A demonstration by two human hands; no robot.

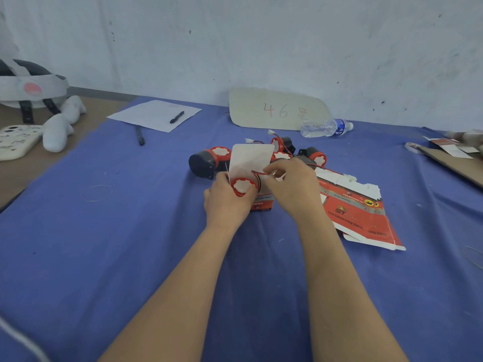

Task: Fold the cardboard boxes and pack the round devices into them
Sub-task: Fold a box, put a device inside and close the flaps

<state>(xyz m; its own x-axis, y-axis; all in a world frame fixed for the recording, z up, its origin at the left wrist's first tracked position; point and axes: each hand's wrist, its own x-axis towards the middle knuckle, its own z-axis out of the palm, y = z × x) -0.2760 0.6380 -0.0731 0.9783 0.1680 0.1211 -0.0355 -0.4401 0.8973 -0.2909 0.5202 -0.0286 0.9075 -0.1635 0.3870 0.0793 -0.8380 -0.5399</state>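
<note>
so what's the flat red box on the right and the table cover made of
The flat red box: thin printed cardboard, seemingly, with white cut edges and fold creases; finish looks smooth. The table cover: probably blue cloth, matte, since it lies in soft wrinkles.

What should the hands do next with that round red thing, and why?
Probably tuck the red wire down into the box, so the device can slide in after it. The left hand holds the round device at the box's open top. The right hand pinches the wire, which loops outside. The white flap stands open behind.
</note>
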